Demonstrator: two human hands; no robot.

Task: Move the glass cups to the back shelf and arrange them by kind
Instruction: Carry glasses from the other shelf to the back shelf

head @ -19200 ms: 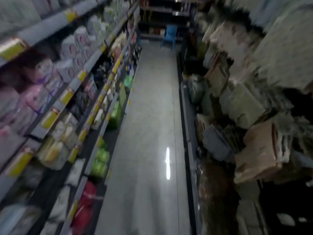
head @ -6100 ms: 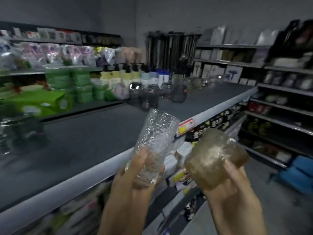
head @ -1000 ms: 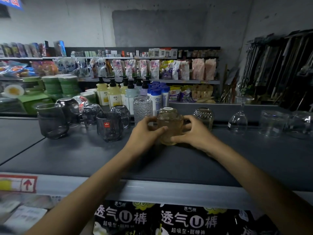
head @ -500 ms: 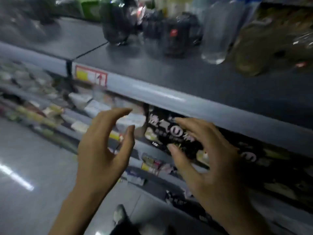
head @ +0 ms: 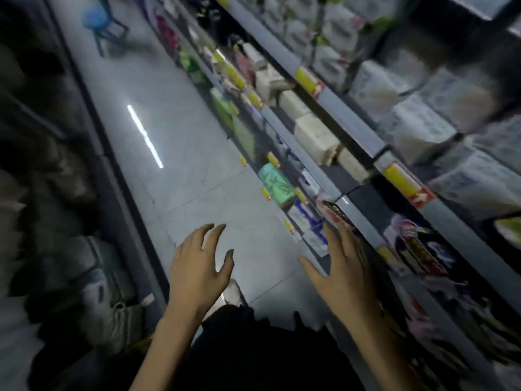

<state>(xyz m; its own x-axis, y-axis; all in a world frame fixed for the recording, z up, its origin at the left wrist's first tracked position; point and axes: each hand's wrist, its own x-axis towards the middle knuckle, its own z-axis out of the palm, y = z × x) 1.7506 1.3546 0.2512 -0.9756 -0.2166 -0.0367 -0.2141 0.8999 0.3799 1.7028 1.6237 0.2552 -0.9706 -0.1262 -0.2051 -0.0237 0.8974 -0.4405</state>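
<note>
Head view, blurred: bare left hand (head: 198, 266) and right hand (head: 342, 270) spread flat, fingers apart, holding nothing, low in the frame. Glossy grey tiled floor (head: 174, 142) runs upper left; grey metal shelves (head: 346, 128) of soft wrapped packs fill the right.

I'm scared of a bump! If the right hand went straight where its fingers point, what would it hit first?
Probably the blurred white-and-purple packets just ahead of the right hand, though depth is unclear in the blur and it might pass beside them.

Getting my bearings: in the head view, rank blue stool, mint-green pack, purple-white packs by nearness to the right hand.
1. Purple-white packs, low shelf just beyond the right hand.
2. Mint-green pack, farther along that shelf.
3. Blue stool, aisle's far end.
</note>
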